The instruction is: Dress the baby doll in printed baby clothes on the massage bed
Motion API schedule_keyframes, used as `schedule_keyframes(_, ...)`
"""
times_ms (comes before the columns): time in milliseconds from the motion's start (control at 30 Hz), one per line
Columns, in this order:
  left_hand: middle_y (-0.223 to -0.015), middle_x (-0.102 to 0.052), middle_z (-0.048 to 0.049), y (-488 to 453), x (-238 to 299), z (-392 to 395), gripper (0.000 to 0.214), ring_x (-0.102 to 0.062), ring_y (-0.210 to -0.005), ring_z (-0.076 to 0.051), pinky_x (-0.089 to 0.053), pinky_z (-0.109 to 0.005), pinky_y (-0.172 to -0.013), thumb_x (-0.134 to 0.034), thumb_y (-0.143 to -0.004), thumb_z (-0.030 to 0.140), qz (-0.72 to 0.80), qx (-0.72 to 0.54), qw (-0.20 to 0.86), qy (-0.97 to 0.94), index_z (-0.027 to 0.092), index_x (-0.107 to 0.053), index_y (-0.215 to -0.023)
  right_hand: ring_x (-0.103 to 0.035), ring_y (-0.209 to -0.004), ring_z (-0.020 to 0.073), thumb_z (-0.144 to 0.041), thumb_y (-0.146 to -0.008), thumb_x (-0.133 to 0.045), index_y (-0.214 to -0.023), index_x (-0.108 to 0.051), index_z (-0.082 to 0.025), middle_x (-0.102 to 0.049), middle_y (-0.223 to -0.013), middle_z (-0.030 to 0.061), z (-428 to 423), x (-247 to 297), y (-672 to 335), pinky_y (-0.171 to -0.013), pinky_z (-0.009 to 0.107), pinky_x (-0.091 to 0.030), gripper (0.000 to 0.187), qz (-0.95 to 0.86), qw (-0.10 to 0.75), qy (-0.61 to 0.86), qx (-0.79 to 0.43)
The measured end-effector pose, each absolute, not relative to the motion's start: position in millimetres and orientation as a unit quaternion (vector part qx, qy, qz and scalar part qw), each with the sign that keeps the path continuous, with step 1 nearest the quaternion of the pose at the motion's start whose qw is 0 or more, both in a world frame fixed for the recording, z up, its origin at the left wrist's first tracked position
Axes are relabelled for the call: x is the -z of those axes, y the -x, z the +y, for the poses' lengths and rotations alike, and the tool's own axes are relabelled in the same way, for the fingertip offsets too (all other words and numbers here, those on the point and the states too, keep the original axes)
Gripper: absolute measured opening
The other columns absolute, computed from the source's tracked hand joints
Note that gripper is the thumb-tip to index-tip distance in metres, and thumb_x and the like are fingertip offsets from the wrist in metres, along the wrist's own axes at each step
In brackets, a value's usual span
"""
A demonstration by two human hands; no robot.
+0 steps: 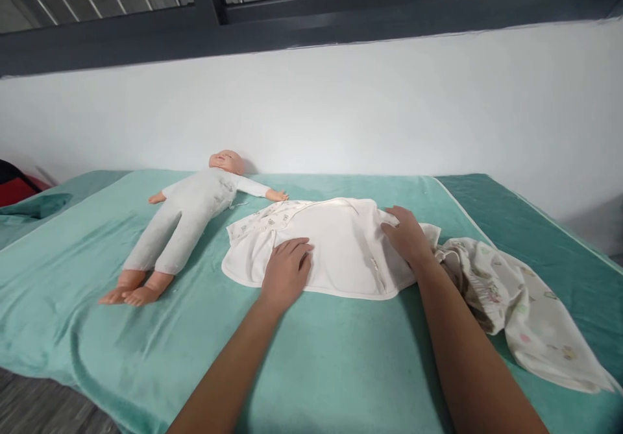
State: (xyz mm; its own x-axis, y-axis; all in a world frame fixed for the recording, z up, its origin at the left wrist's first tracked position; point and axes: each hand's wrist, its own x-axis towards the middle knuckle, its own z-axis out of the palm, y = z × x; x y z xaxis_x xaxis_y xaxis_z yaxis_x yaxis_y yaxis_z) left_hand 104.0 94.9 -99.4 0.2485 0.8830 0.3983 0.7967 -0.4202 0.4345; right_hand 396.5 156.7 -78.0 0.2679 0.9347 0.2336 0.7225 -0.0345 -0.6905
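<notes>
A white baby shirt (335,252) lies spread on the green cloth, its inner side showing and a small printed pattern along its left part. My left hand (287,275) rests on the shirt's left half, palm down, fingers stretched out. At the shirt's right side, my right hand (407,236) has its thumb and fingers closed on a fold of the fabric near the sleeve. A baby doll (195,204) in a white suit lies on its back to the left, one arm reaching toward the shirt's upper edge.
A crumpled printed cloth (525,311) lies right of the shirt, close to my right forearm. The green cover (331,362) drapes over the bed's front left edge. A white wall (341,116) stands behind, below a dark window frame (389,19). Something red and black (17,184) is at far left.
</notes>
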Motion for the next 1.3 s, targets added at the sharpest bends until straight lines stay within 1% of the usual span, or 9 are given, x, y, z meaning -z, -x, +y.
schedule_keyframes(133,-0.129,-0.069,-0.0029,-103,99,95,0.025,-0.060,-0.122,-0.023,-0.047,-0.045,-0.107,-0.049,-0.095,0.021,0.536,-0.297,0.076,-0.787,0.025,-0.068,-0.112,-0.057,-0.124,0.0305,-0.034,-0.085,-0.055,-0.126,-0.064,-0.017,-0.063,-0.134,0.0145,143,69,-400,-0.107,0.045,-0.044,0.045,-0.588,0.374,0.708,-0.116)
schedule_keyframes(333,-0.128,-0.069,-0.0025,-102,99,97,0.024,-0.060,-0.122,-0.022,-0.046,-0.045,-0.108,-0.050,-0.095,0.022,0.535,-0.300,0.084,-0.785,0.025,-0.069,-0.110,-0.067,-0.092,0.0289,-0.044,-0.084,-0.058,-0.125,-0.065,-0.023,-0.075,-0.098,0.0082,127,52,-414,-0.080,0.038,-0.048,0.047,-0.542,0.280,0.784,-0.114)
schedule_keyframes(467,-0.127,-0.070,-0.0020,-102,97,96,0.023,-0.060,-0.122,-0.022,-0.046,-0.045,-0.107,-0.050,-0.096,0.022,0.538,-0.301,0.085,-0.783,0.025,-0.069,-0.109,-0.065,-0.105,0.0340,-0.042,-0.086,-0.054,-0.123,-0.066,-0.023,-0.070,-0.118,0.0122,124,51,-413,-0.087,0.045,-0.049,0.043,-0.564,0.247,0.787,-0.043)
schedule_keyframes(633,-0.126,-0.070,-0.0027,-104,99,96,0.023,-0.061,-0.120,-0.022,-0.047,-0.045,-0.107,-0.050,-0.095,0.020,0.533,-0.310,0.083,-0.783,0.025,-0.068,-0.109,-0.047,-0.137,0.0327,-0.040,-0.095,-0.042,-0.136,-0.056,-0.016,-0.056,-0.143,0.0166,131,66,-388,-0.113,0.049,-0.039,0.049,-0.696,0.292,0.656,-0.001)
schedule_keyframes(867,-0.125,-0.068,-0.0064,-78,99,99,0.029,-0.059,-0.122,-0.021,-0.046,-0.041,-0.109,-0.044,-0.094,0.016,0.550,-0.447,-0.021,-0.705,0.024,-0.063,-0.115,-0.030,-0.150,0.0338,-0.050,-0.100,-0.034,-0.151,-0.037,-0.006,-0.038,-0.159,0.0219,131,91,-354,-0.121,0.053,-0.026,0.067,-0.764,0.143,0.628,-0.032)
schedule_keyframes(967,-0.129,-0.064,-0.0132,-47,99,102,0.032,-0.054,-0.127,-0.029,-0.043,-0.047,-0.110,-0.047,-0.094,0.022,0.649,-0.430,-0.080,-0.623,0.019,-0.059,-0.123,-0.032,-0.150,0.0326,-0.049,-0.100,-0.033,-0.151,-0.038,-0.009,-0.040,-0.158,0.0205,131,92,-356,-0.120,0.053,-0.028,0.065,-0.760,0.158,0.630,-0.027)
schedule_keyframes(1100,-0.121,-0.065,-0.0170,-23,101,104,0.041,-0.053,-0.122,-0.038,-0.045,-0.053,-0.099,-0.055,-0.092,0.038,0.787,-0.346,-0.063,-0.507,0.015,-0.058,-0.125,-0.035,-0.148,0.0329,-0.047,-0.099,-0.036,-0.146,-0.044,-0.013,-0.045,-0.156,0.0183,133,89,-360,-0.120,0.054,-0.029,0.059,-0.744,0.201,0.635,-0.052)
schedule_keyframes(1200,-0.108,-0.070,-0.0130,-25,102,105,0.028,-0.057,-0.112,-0.037,-0.046,-0.049,-0.091,-0.054,-0.093,0.039,0.810,-0.314,-0.054,-0.493,0.018,-0.064,-0.109,-0.040,-0.145,0.0325,-0.046,-0.097,-0.041,-0.139,-0.052,-0.015,-0.050,-0.151,0.0181,130,80,-352,-0.120,0.054,-0.031,0.054,-0.719,0.280,0.633,-0.070)
schedule_keyframes(1300,-0.093,-0.069,-0.0098,-33,102,103,0.021,-0.061,-0.096,-0.030,-0.045,-0.040,-0.081,-0.050,-0.095,0.036,0.763,-0.361,-0.071,-0.532,0.020,-0.064,-0.098,-0.056,-0.128,0.0297,-0.046,-0.094,-0.046,-0.132,-0.056,-0.019,-0.060,-0.138,0.0151,128,62,-324,-0.111,0.049,-0.043,0.047,-0.676,0.385,0.617,-0.117)
